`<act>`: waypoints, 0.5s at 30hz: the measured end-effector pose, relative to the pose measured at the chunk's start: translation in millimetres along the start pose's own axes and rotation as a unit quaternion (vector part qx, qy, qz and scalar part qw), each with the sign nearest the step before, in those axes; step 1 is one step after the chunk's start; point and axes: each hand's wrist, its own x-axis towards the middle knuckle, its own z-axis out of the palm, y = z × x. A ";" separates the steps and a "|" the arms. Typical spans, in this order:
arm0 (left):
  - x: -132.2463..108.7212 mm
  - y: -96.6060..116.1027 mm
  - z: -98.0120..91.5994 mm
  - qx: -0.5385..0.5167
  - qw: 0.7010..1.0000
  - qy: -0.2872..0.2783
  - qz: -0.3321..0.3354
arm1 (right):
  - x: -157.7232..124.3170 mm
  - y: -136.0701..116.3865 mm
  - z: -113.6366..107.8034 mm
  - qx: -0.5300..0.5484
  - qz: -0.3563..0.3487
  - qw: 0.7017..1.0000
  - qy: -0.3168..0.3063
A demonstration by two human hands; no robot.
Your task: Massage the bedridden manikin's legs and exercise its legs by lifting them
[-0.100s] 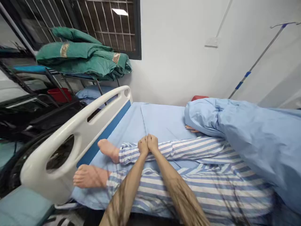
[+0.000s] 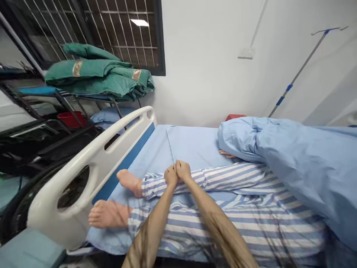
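Observation:
My left hand (image 2: 171, 175) and my right hand (image 2: 183, 170) lie side by side, touching, on the lower part of the far leg (image 2: 220, 176) in blue-and-white striped trousers. Both hands are closed, with the fingers curled over the far side of the shin and mostly hidden. The far bare foot (image 2: 129, 181) points toward the footboard. Closer to me, the near leg (image 2: 237, 227) lies stretched out under my forearms, ending in a bare near foot (image 2: 108, 214). A blue quilt (image 2: 292, 156) covers the upper body, and some fingertips (image 2: 227, 154) stick out beneath its edge.
A white footboard (image 2: 67, 163) closes off the bed's left end. The light blue bed sheet (image 2: 192, 139) reaches the wall. Green folded bedding (image 2: 103, 78) is stacked under the barred window. A drip pole (image 2: 298, 70) stands at the right, and a red bucket (image 2: 71, 120) is at the left.
The view has tilted up slightly, so most things sit a little lower. My hands stay closed on the same spot of the far leg.

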 end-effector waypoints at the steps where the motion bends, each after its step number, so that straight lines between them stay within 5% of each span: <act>1: -0.1 2.0 -2.5 0.004 1.000 -0.002 0.005 | 3.1 1.0 -6.4 -0.002 -0.012 1.000 0.005; 10: -4.7 8.1 -3.6 0.038 0.999 0.010 0.016 | -2.0 51.0 -2.0 0.032 -0.051 0.998 -0.021; 15: -7.6 14.8 -4.0 0.067 0.996 -0.015 0.059 | -0.6 50.9 -1.9 0.088 -0.025 0.996 0.004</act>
